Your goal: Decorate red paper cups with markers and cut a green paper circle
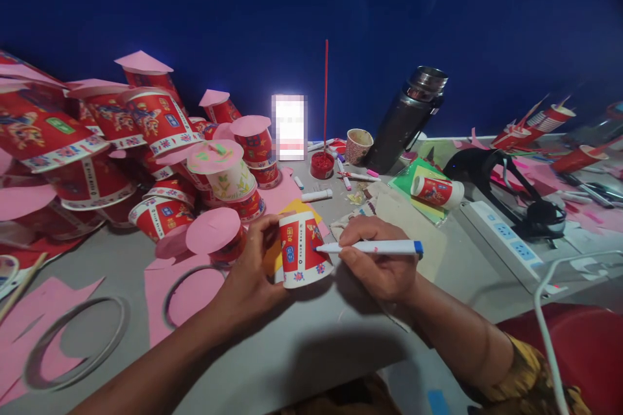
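Note:
My left hand (260,259) is closed around a red and white printed paper cup (302,259), which it holds upside down, wide rim low, above the grey table. In my right hand (379,259) is a white marker pen (392,247) with a blue end. The marker's blue tip meets the cup's red side near its right edge, beside the white printed strip. Just behind the cup lies a yellow paper sheet (307,207). A white pen cap or short marker (316,196) rests beyond it.
Stacked red cups with pink paper discs (214,230) crowd the left. Grey rings (75,343) lie on pink paper in front. A black thermos (407,118), a red pot (322,165) with a tall stick and a lit screen (291,128) stand behind. A power strip (503,237) sits right.

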Demonstrator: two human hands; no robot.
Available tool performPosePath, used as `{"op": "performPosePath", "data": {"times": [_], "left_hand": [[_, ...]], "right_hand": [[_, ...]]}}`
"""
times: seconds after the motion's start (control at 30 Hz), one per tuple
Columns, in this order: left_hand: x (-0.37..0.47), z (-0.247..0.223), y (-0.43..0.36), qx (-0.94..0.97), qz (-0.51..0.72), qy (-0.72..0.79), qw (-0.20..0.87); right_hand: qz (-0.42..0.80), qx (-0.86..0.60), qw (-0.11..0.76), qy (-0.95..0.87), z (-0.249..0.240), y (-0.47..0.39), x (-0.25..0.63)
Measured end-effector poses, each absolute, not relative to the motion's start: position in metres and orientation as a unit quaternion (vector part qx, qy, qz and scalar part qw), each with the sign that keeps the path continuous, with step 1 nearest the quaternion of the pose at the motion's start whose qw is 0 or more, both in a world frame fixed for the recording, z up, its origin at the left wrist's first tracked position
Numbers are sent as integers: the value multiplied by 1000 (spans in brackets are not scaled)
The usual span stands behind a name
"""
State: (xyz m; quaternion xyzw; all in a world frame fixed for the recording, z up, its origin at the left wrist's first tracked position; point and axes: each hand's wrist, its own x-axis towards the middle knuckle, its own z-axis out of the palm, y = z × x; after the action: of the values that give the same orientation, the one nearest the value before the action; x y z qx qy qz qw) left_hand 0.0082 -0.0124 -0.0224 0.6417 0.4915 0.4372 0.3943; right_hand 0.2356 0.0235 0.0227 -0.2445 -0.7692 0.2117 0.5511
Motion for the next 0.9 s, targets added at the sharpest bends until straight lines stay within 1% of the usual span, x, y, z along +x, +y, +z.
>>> {"op": "performPosePath", "data": {"times": [0.23,0.43,0.63,0.9], "left_hand": [[9,-21,-12,629,449,488,407],[11,-29,-14,596,496,480,410],[14,-24,-16,590,493,491,410],[12,-28,-13,608,485,479,408]], "right_hand": [[203,-236,550,-775,20,24,234],[182,-262,573,-755,20,24,232],[176,-279,587,-739,19,23,232],[168,-247,569,-766,21,23,233]]}}
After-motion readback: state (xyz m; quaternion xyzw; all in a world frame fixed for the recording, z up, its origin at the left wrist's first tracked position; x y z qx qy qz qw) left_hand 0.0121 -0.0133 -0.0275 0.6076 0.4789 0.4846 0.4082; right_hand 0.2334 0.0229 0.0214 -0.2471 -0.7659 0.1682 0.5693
